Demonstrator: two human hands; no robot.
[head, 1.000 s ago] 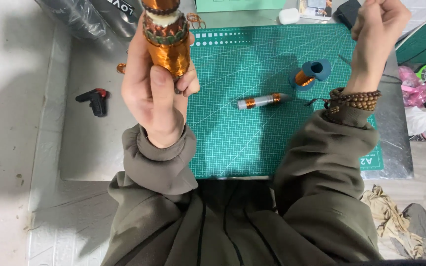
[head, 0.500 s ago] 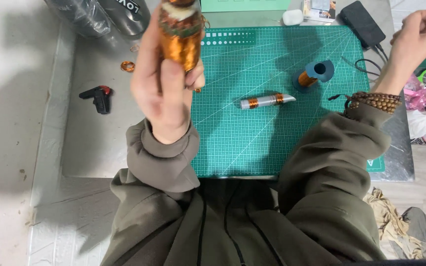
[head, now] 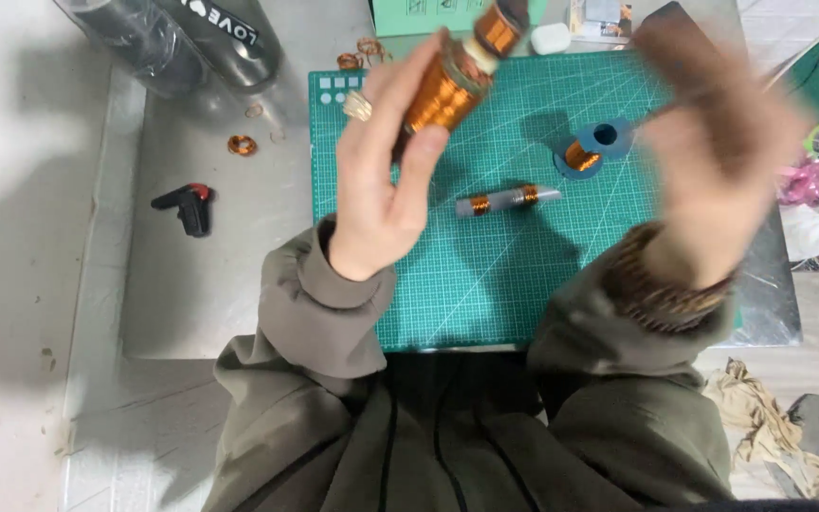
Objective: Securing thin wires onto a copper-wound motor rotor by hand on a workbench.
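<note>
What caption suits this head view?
Left hand holds a copper-wound coil above a green cutting mat; right hand blurred.

Pale green box (head: 428, 11) at mat's far edge; small printed packet (head: 602, 16) right of it.

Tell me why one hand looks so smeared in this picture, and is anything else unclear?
Head view: the right hand is motion-blurred, so its grip can't be judged; the left hand and its copper wire coil are fairly sharp. Soft light throws a faint shadow on the green cutting mat; the grey table shows mild glare.
</note>
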